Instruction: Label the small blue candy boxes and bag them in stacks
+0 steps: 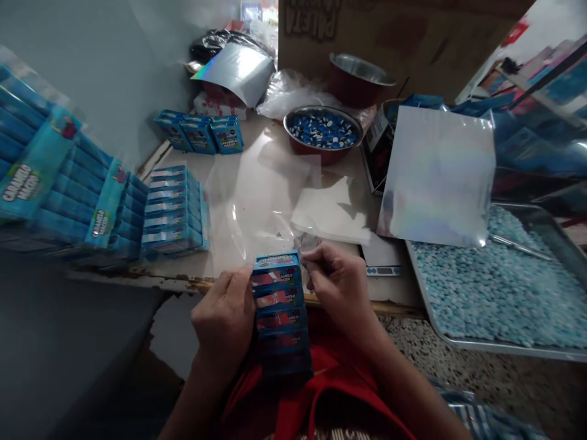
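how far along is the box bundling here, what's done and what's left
Done: wrapped bundles piled at left, another stack beside them. In hand: the left hand and right hand grip a row of blue boxes, still unwrapped. Left: clear wrap on the table, three loose boxes behind.

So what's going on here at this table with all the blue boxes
A person holds a stack of small blue candy boxes between both hands at the table's near edge. The left hand steadies the stack's side, while the right hand pinches clear plastic wrap beside its top. Wrapped bundles of boxes lie to the left, a bowl of blue candies sits behind, and a tray of pale blue candies sits right.
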### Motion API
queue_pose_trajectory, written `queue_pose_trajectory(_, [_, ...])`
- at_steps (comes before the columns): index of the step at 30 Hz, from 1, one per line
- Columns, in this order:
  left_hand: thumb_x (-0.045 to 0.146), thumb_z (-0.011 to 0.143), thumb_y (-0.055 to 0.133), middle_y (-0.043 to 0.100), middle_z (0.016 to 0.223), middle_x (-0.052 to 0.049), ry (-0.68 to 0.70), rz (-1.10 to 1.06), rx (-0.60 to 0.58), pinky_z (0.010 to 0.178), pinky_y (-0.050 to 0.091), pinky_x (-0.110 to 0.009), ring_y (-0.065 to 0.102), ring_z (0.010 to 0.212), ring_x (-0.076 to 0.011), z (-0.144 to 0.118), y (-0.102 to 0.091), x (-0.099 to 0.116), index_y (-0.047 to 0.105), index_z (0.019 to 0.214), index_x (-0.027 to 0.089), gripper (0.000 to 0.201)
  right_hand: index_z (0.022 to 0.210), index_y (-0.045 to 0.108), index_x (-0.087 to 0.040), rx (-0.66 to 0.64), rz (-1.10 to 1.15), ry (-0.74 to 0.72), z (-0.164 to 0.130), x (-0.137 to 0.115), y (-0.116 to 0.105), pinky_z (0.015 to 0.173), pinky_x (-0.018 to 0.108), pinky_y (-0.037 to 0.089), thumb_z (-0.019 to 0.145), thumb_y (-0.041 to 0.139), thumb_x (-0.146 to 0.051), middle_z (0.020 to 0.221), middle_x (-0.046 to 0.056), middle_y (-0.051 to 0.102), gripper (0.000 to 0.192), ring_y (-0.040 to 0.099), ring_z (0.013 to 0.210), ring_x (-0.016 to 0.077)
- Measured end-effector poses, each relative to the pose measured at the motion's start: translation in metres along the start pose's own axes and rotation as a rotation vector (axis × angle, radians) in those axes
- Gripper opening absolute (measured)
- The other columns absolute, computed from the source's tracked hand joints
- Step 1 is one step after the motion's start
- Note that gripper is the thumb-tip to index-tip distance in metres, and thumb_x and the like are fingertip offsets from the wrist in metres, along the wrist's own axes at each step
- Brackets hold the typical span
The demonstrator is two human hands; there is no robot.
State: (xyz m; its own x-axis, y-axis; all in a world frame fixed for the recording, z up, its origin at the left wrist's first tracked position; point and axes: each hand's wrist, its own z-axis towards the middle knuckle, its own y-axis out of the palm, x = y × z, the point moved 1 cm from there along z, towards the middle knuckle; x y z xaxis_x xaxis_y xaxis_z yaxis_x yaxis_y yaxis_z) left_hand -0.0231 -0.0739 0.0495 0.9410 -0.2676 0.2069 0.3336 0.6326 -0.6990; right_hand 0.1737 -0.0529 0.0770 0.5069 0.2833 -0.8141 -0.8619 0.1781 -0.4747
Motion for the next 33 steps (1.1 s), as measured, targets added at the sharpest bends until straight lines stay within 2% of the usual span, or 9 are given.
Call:
queue_pose_trajectory(4, [0.015,0.092,0.067,0.078,0.09,-0.001,-0.024,-0.021,0.026,0.072,0.049,-0.023,0.073,0.08,-0.0157,-0.006,-0.002,-0.001,0.073,0.104,0.02,0.015,0.079,0.063,-0.019,0.152,-0.294,-0.277,-0.018,-0.007,-0.002,0.054,0.024,0.042,0.088,0.064,-0.01,0.066,-0.002,0.065,0.013,0.058,0.055,0.0094])
queue_pose_trajectory(6, [0.014,0.089,0.071,0.078,0.089,-0.002,-0.04,-0.053,0.081,0.072,0.052,-0.023,0.074,0.08,-0.0165,-0.013,-0.003,-0.003,0.072,0.104,0.019,0.016,0.086,0.065,-0.02,0.145,-0.301,-0.392,-0.028,0.001,0.0,0.061,0.023,0.048,0.09,0.065,-0.008,0.075,0.0,0.071,0.012,0.065,0.064,0.0107])
queue_pose_trajectory(9, [0.009,0.082,0.077,0.079,0.091,-0.004,0.036,-0.156,0.171,0.075,0.055,-0.024,0.075,0.079,-0.0167,-0.03,-0.002,-0.011,0.071,0.106,0.018,0.026,0.1,0.065,-0.02,0.129,-0.24,-0.472,-0.038,0.022,0.004,0.075,0.024,0.054,0.091,0.066,-0.005,0.09,0.004,0.075,0.018,0.07,0.08,0.0134])
queue_pose_trajectory(13, [0.007,0.078,0.079,0.078,0.094,-0.005,0.123,-0.259,0.195,0.075,0.058,-0.025,0.074,0.08,-0.0166,-0.05,0.012,-0.027,0.07,0.101,0.019,0.028,0.102,0.061,-0.022,0.14,-0.153,-0.481,-0.038,0.047,0.017,0.073,0.029,0.052,0.09,0.065,-0.005,0.087,0.003,0.07,0.022,0.064,0.079,0.0146])
queue_pose_trajectory(17, [0.018,0.08,0.078,0.071,0.094,-0.007,-0.131,-0.533,0.263,0.082,0.059,-0.034,0.071,0.087,-0.0193,-0.056,0.039,-0.034,0.061,0.094,0.019,0.022,0.099,0.059,-0.022,0.124,-0.006,-0.324,-0.028,0.054,0.029,0.075,0.033,0.052,0.091,0.061,-0.01,0.088,0.003,0.068,0.015,0.061,0.082,0.0172])
queue_pose_trajectory(20, [0.023,0.083,0.074,0.07,0.102,-0.008,-0.321,-0.628,0.208,0.087,0.058,-0.037,0.07,0.096,-0.0208,-0.061,0.054,-0.031,0.06,0.103,0.018,0.025,0.097,0.062,-0.022,0.09,0.049,-0.232,-0.023,0.054,0.034,0.079,0.036,0.053,0.092,0.061,-0.015,0.094,0.005,0.07,0.009,0.064,0.09,0.0194])
queue_pose_trajectory(23, [0.027,0.085,0.074,0.072,0.1,-0.007,-0.396,-0.537,0.185,0.081,0.058,-0.032,0.071,0.092,-0.0195,-0.071,0.057,-0.031,0.063,0.102,0.018,0.022,0.097,0.064,-0.023,0.099,0.063,-0.271,-0.024,0.056,0.035,0.083,0.037,0.054,0.093,0.061,-0.012,0.098,0.005,0.073,0.012,0.066,0.092,0.0188])
queue_pose_trajectory(29, [0.037,0.085,0.071,0.076,0.089,-0.003,-0.325,-0.32,0.119,0.075,0.056,-0.027,0.071,0.08,-0.0172,-0.071,0.057,-0.034,0.069,0.093,0.02,0.019,0.097,0.064,-0.023,0.062,0.03,-0.343,-0.02,0.07,0.037,0.085,0.037,0.053,0.093,0.062,-0.008,0.098,0.003,0.075,0.016,0.069,0.093,0.0178])
queue_pose_trajectory(33, [0.036,0.079,0.073,0.075,0.083,-0.001,-0.532,-0.52,0.068,0.066,0.056,-0.026,0.072,0.072,-0.0166,-0.051,0.054,-0.031,0.067,0.093,0.019,0.023,0.092,0.064,-0.022,0.087,0.012,-0.409,-0.013,0.074,0.037,0.079,0.033,0.052,0.092,0.064,-0.009,0.088,0.002,0.074,0.013,0.067,0.084,0.0162])
